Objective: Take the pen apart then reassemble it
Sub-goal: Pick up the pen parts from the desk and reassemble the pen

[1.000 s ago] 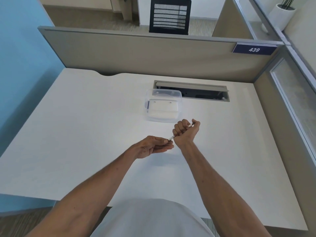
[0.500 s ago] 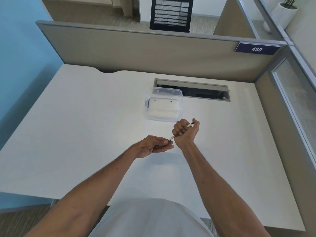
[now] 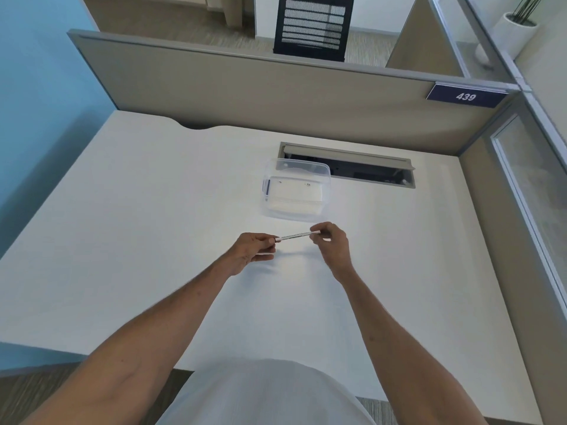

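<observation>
A thin white pen (image 3: 295,236) is held level a little above the white desk (image 3: 153,228), between both hands. My left hand (image 3: 253,247) pinches its left end with the fingertips. My right hand (image 3: 332,240) pinches its right end between thumb and fingers. A second thin white piece shows under my left fingers at the palm; I cannot tell what it is. The pen's tips are hidden by my fingers.
A clear plastic box (image 3: 296,193) stands just beyond my hands, with small parts on its floor. Behind it is an open cable slot (image 3: 348,168) in the desk. Beige partitions (image 3: 276,96) close the far and right sides.
My right hand has turned from a fist around the pen to a fingertip pinch at its end. My hands have moved apart, and the pen now lies level between them.
</observation>
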Motion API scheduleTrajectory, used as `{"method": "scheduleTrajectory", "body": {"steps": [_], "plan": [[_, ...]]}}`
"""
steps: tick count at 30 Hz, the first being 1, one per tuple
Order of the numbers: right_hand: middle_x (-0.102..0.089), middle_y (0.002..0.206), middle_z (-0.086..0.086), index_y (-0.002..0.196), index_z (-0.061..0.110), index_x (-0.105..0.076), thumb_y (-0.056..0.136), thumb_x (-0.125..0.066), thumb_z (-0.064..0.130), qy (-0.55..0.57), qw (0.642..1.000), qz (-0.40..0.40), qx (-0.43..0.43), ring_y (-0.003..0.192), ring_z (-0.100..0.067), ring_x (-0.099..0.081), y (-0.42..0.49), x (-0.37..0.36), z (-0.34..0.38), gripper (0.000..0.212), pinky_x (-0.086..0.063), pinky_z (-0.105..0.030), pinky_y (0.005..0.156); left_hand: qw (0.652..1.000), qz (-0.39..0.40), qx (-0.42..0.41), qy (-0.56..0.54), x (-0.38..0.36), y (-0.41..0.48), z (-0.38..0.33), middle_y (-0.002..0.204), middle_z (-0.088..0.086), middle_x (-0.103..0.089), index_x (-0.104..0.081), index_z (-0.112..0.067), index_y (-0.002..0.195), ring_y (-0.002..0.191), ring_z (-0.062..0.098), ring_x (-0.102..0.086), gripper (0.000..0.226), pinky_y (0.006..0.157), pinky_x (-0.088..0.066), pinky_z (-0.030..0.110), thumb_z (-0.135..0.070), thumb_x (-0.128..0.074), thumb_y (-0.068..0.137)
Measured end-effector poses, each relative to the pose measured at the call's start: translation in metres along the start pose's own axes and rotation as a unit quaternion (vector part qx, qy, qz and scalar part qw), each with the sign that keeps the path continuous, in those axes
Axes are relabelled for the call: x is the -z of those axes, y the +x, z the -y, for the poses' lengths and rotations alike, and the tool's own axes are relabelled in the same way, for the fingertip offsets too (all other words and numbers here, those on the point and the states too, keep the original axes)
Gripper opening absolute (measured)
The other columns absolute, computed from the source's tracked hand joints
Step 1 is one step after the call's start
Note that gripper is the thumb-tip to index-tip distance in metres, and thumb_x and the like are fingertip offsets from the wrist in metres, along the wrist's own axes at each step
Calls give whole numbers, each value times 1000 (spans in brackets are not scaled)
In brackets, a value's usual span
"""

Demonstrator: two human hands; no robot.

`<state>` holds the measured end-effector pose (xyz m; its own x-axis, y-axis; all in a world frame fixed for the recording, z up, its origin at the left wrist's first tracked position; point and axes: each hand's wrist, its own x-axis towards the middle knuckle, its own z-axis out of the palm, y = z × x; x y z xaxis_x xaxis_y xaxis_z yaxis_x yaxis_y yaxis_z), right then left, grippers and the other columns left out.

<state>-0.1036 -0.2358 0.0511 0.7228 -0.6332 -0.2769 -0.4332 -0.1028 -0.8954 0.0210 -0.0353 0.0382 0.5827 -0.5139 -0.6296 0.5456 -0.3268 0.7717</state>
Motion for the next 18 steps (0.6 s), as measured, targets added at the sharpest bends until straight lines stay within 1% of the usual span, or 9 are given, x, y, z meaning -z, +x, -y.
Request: {"method": "scheduleTrajectory", "body": {"steps": [2, 4, 5, 7, 9, 10, 12, 14, 18], "plan": [[-78, 123, -20, 116, -8, -76, 100, -69, -7, -39, 999, 0, 12, 118, -39, -71, 0, -2, -3, 17, -56, -47, 110, 998, -27, -32, 41, 0, 1, 0, 111, 20, -65, -65, 8, 144, 109, 30, -65, 38, 115, -56, 58, -2, -66, 108], [-79, 123, -17, 117, -6, -76, 102, -69, -4, -71, 997, 11, 19, 118, -36, -72, 0, -6, -5, 16, -54, -44, 109, 989, -69, -73, 105, -1, 2, 0, 112, 29, -68, -66, 6, 138, 103, 31, -67, 33, 107, -61, 59, 1, -67, 106], [-79, 124, -15, 117, -5, -75, 102, -69, -3, -83, 996, 15, 17, 119, -35, -72, 1, -8, -7, 17, -54, -43, 109, 982, -88, -89, 141, -1, 4, 1, 116, 31, -71, -67, 5, 133, 101, 30, -68, 28, 104, -63, 58, 1, -67, 105], [-79, 125, -14, 119, -4, -74, 104, -68, -1, -99, 995, 16, 10, 120, -33, -72, 2, -11, -9, 16, -54, -42, 109, 962, -119, -118, 217, -2, 7, 3, 122, 24, -77, -70, 2, 124, 101, 26, -69, 20, 102, -61, 49, -2, -68, 104], [-79, 124, -13, 118, -4, -74, 106, -66, 0, -129, 991, 19, 17, 120, -32, -72, 3, -13, -12, 15, -55, -43, 109, 930, -139, -146, 306, -3, 9, 5, 125, 10, -78, -74, -5, 120, 117, 24, -68, 17, 106, -54, 40, -6, -68, 104], [-78, 124, -13, 118, -4, -73, 106, -65, 0, -147, 989, 22, 23, 120, -32, -72, 3, -14, -13, 15, -55, -44, 109, 909, -142, -159, 358, -3, 9, 6, 127, 6, -76, -75, -8, 120, 127, 24, -63, 17, 109, -51, 40, -9, -68, 104], [-75, 126, -12, 118, -2, -74, 106, -65, 2, -186, 982, 23, 27, 122, -31, -69, 5, -16, -17, 16, -52, -46, 111, 863, -145, -177, 450, 0, 11, 8, 132, 1, -71, -77, -15, 121, 141, 23, -53, 19, 116, -44, 42, -13, -68, 104], [-70, 129, -10, 120, 4, -76, 106, -65, 7, -234, 972, 26, 22, 128, -29, -64, 6, -17, -18, 18, -48, -48, 115, 831, -146, -192, 501, 0, 14, 10, 136, 0, -67, -78, -16, 122, 150, 23, -47, 21, 120, -39, 39, -13, -69, 102], [-67, 127, -5, 121, 12, -77, 107, -66, 14, -298, 954, 41, 16, 131, -25, -57, 10, -16, -21, 18, -42, -44, 114, 814, -161, -205, 519, -2, 18, 14, 149, 1, -59, -80, -15, 120, 160, 22, -41, 20, 129, -29, 36, -18, -73, 101]]}}
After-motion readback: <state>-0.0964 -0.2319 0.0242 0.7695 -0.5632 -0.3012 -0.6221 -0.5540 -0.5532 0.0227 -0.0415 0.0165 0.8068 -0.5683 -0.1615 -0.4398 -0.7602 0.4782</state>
